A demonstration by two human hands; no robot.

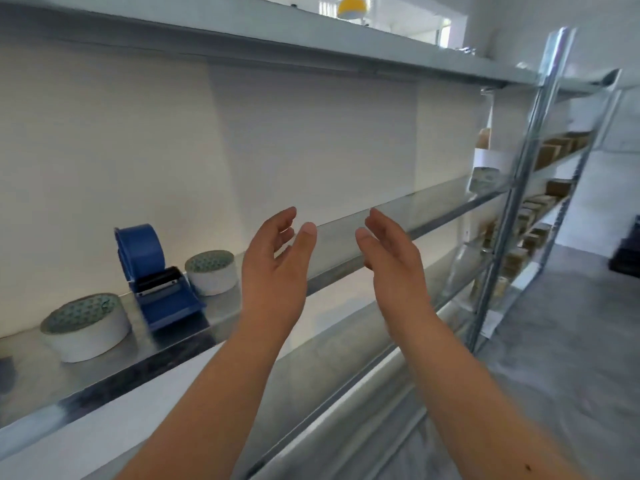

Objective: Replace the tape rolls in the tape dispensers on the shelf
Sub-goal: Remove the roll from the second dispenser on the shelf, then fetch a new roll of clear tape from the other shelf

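Observation:
A blue tape dispenser (156, 275) stands on the metal shelf (398, 216) at the left. Two white tape rolls lie flat beside it: one tape roll (86, 327) to its left near the front edge, the other tape roll (212, 271) to its right near the wall. My left hand (277, 265) and my right hand (391, 258) are raised in front of the shelf, palms facing each other, fingers relaxed, holding nothing. Both hands are to the right of the dispenser and apart from it.
A dark object (7, 372) shows at the shelf's far left edge. Another shelf board (242, 32) runs overhead and lower boards below. A metal upright (526, 157) stands at the right, with boxes (554, 150) on further racks. Grey floor (554, 358) lies at the right.

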